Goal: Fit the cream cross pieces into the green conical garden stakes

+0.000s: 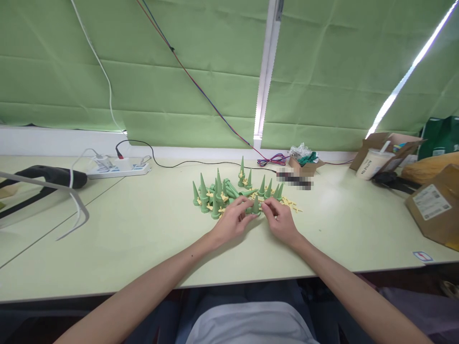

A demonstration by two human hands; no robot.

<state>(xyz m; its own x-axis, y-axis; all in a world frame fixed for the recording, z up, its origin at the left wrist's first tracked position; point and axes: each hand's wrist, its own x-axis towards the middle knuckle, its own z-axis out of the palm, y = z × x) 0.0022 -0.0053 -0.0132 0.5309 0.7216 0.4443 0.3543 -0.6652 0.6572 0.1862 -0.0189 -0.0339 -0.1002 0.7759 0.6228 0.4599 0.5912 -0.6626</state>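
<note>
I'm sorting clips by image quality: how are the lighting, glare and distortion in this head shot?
Head view: soft, even light, with faint shadows under the left hand and right hand; bright glare through the gaps between the blinds; the table edge bows from wide-angle distortion; a pixelated patch hides something behind the green cones.

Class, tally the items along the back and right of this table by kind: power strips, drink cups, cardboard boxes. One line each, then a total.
Power strip: 1
Drink cup: 1
Cardboard boxes, open box, small box, labelled box: 3
Total: 5
</note>
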